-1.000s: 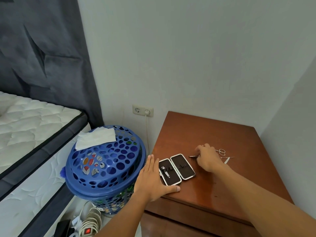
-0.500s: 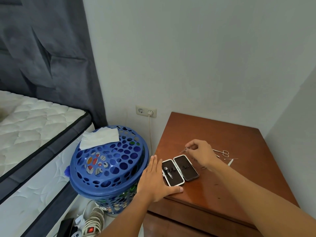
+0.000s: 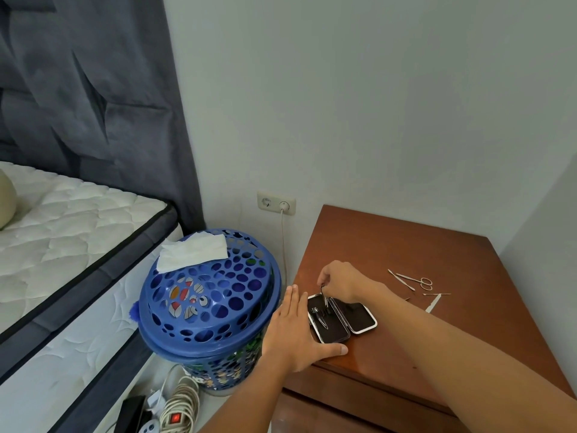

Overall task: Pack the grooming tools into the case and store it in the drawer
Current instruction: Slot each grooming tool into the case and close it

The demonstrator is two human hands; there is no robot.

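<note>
Metal tool (image 3: 324, 297) near-upright, tip down | right hand (image 3: 338, 281) pinching | case (image 3: 342, 317)

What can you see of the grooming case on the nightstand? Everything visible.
The small black grooming case with a silver metal rim lies open flat, two rounded-rectangle halves side by side near the front left of the brown wooden nightstand top. The interior looks dark. The left half already holds a metal tool in its straps; the right half looks empty. The left hand presses flat along its left edge, and the right hand lowers a thin metal tool into the left half.
</note>
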